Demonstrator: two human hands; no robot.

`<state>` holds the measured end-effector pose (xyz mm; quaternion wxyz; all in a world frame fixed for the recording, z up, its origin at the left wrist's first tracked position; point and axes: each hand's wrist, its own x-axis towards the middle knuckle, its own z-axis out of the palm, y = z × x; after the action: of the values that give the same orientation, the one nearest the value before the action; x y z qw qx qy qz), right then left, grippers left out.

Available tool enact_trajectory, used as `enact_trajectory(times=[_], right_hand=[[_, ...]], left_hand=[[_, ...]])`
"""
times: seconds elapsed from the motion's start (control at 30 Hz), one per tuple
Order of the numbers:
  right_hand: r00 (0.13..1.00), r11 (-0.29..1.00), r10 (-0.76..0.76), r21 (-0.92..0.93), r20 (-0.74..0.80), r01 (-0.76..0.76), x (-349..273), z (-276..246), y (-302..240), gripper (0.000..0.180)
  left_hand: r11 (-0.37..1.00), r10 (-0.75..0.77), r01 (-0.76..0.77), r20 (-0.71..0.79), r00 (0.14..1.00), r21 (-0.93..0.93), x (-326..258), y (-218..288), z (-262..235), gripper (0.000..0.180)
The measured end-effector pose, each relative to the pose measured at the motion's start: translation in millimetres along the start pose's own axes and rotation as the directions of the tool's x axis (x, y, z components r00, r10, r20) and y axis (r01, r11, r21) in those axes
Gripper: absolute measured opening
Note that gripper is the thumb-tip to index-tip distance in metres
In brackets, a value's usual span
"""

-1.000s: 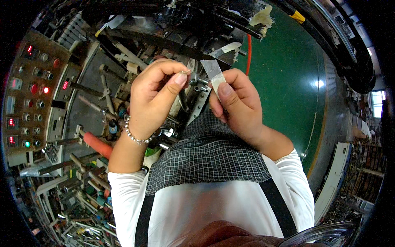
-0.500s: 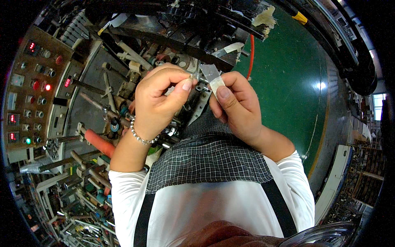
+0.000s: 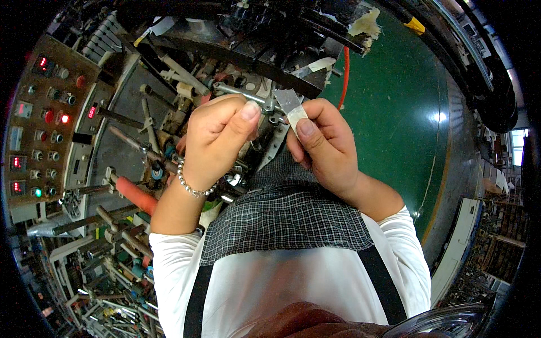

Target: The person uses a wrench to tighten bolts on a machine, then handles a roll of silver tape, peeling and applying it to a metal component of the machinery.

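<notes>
In front of my chest, my right hand pinches a thin, flat, grey strip like a blade by its pale, wrapped-looking lower end, thumb on top. Its squared far end points up and to the left. Just left of it, my left hand is curled closed with the thumb pressed against the fingers. Whatever it may hold is hidden. A beaded bracelet circles my left wrist. Between the hands, lower down, lies a metal rod with a joint, part of the machinery.
A control panel with lit displays and buttons stands at the left. Rods and a red-orange roller fill the lower left. A dark machine bed spans the far side, a red hose hanging at its right. Green floor lies right.
My left hand has drawn slightly back from the strip and its fingers have curled in further, uncovering the metal rod behind. My right hand and the strip have hardly moved.
</notes>
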<state>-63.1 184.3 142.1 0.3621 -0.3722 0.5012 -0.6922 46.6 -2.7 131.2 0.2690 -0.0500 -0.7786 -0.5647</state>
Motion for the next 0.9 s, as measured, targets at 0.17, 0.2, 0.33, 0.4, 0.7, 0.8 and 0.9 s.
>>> enact_trajectory(times=[0.17, 0.2, 0.33, 0.4, 0.7, 0.8, 0.9], right_hand=[[1.000, 1.000, -0.021, -0.022, 0.001, 0.021, 0.4, 0.5, 1.6, 0.016], [0.999, 0.999, -0.035, -0.029, -0.004, 0.035, 0.7, 0.9, 2.8, 0.016], [0.998, 0.985, -0.060, -0.161, -0.032, 0.055, 0.4, 1.7, 3.4, 0.014], [0.997, 0.965, -0.070, -0.257, -0.025, 0.061, 0.5, 0.0, 6.6, 0.014], [0.973, 0.734, -0.230, -0.658, -0.008, 0.168, 1.1, 0.9, 4.6, 0.014], [0.980, 0.853, -0.170, -0.513, -0.107, 0.092, -7.6, -13.4, 14.6, 0.017], [0.993, 0.991, -0.034, -0.132, -0.114, 0.019, -3.8, -17.8, 14.1, 0.020]], left_hand=[[1.000, -0.005, 0.010, -0.190, 0.982, 0.028, 13.2, 15.5, 17.9, 0.012], [0.992, -0.091, 0.072, -0.189, 0.978, -0.103, 12.5, 21.3, 19.2, 0.014], [0.919, -0.207, 0.156, -0.108, 0.972, -0.363, 12.7, 20.9, 18.8, 0.019], [0.955, -0.176, 0.152, -0.074, 0.982, -0.256, 11.9, 18.4, 19.8, 0.016], [0.977, -0.173, 0.139, -0.220, 0.960, -0.162, 10.9, 7.6, 9.0, 0.011], [0.915, -0.224, 0.001, -0.505, 0.833, -0.405, 10.8, -2.3, -31.9, 0.016], [0.920, -0.031, -0.145, -0.434, 0.900, -0.365, 7.3, 1.6, -54.4, 0.037]])
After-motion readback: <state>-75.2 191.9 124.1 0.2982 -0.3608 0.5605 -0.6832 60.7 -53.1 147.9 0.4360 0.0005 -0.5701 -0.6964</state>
